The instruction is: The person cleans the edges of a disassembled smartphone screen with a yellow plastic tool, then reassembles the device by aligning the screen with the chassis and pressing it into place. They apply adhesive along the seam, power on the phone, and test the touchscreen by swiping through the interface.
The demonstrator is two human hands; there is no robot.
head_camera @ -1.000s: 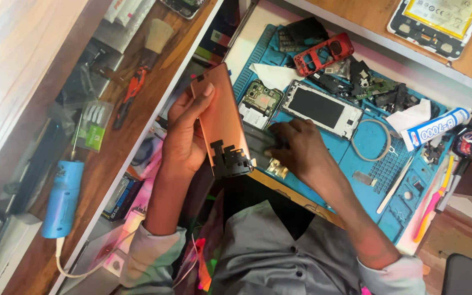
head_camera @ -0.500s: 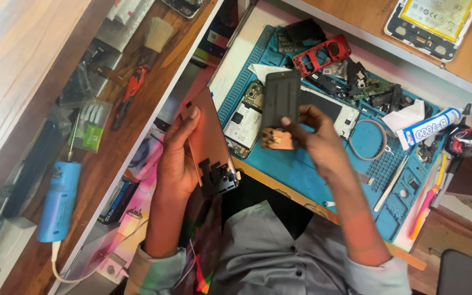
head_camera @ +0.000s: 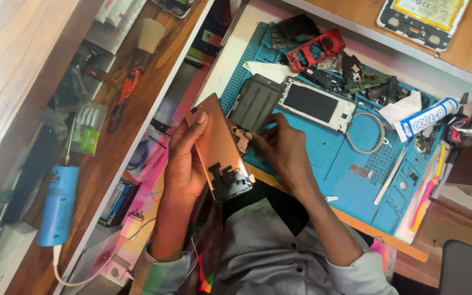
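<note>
Phone panel (head_camera: 218, 143): showing copper-orange, with black flex parts at the lower end.
Back cover (head_camera: 255, 102): appearing dark grey, faintly ribbed.
Work mat (head_camera: 323, 164): glowing bright blue, gridded with small squares at the right.
Phone frame (head_camera: 317, 105): showing white around a black screen.
Small shell (head_camera: 316, 50): standing out in red.
Glue tube (head_camera: 423, 119): showing white with blue lettering.
Handheld tool (head_camera: 57, 206): lying light blue on brown wood.
Shirt (head_camera: 269, 257): reading plain grey.
</note>
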